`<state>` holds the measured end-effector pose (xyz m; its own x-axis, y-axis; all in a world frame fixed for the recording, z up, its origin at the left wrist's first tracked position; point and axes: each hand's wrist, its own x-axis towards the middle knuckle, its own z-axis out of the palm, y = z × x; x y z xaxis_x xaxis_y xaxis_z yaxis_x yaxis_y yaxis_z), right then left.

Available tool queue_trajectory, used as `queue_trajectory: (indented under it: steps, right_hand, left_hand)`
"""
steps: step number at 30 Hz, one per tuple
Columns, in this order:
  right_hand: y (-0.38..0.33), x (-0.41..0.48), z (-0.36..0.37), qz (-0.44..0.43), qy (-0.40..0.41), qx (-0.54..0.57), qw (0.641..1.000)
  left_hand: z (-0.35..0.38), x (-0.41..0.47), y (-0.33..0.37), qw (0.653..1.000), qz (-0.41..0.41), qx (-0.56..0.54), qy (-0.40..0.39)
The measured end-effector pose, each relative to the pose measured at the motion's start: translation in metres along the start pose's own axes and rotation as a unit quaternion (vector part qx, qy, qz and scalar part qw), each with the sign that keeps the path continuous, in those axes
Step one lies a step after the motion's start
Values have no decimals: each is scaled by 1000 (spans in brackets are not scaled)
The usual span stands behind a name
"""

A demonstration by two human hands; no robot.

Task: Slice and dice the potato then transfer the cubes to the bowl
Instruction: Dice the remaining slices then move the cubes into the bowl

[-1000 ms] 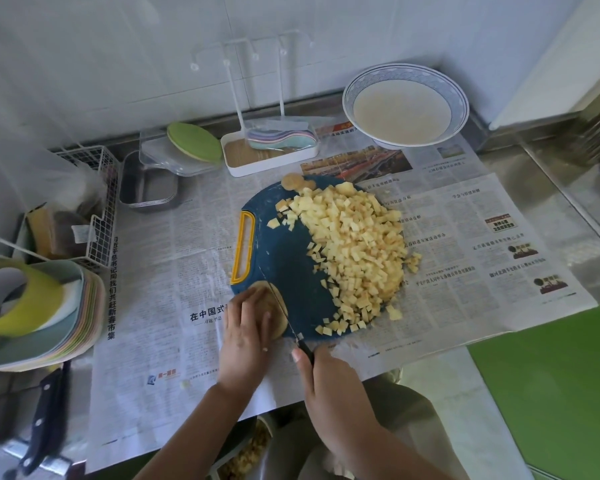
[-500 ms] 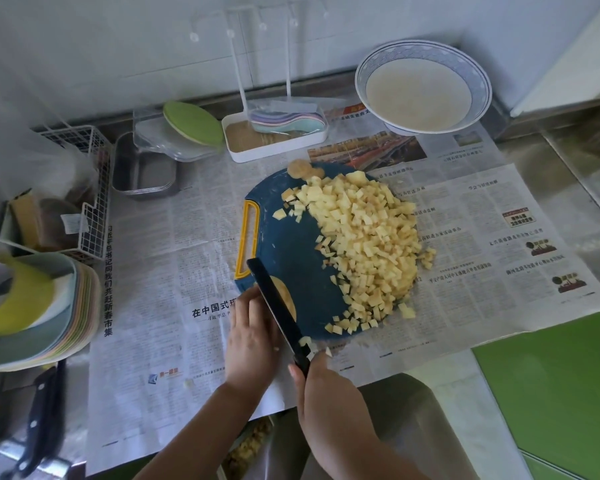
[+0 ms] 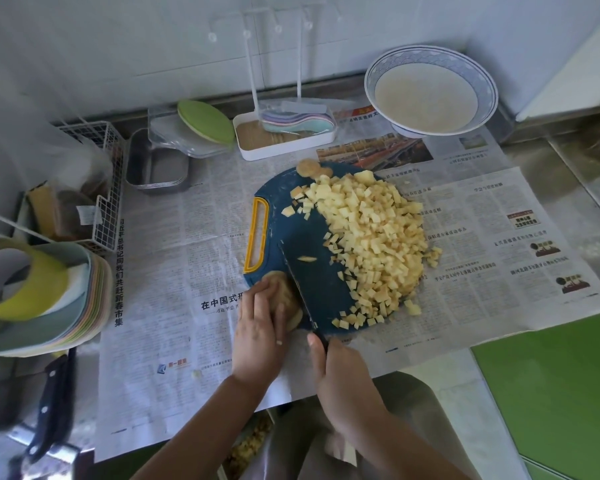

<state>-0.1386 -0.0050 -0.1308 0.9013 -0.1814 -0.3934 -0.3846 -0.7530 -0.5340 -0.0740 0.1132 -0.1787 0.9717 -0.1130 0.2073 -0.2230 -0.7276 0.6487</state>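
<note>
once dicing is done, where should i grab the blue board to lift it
Grip the board by its yellow handle slot on the left edge, coming from the left. Fingers can hook through it, and the potato cubes heap on the right half, leaving that edge bare.

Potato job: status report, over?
Left hand holds potato piece, right hand grips knife. Diced cubes heaped on cutting board, bowl beyond. Nothing in the way.
</note>
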Motion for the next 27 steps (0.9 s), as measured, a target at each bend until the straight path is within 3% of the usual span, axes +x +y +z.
queue_trajectory:
  steps: [10, 16, 27]
  right_hand:
    - [10, 5, -4, -43, 26, 51, 997]
    - [2, -10, -12, -94, 22, 21, 995]
    - [-8, -13, -11, -68, -36, -5, 997]
  left_hand:
    - [-1, -4, -2, 1000, 18, -5, -9]
    - [-2, -4, -3, 999, 30, -15, -8]
    - [0, -2, -5, 999, 45, -19, 5]
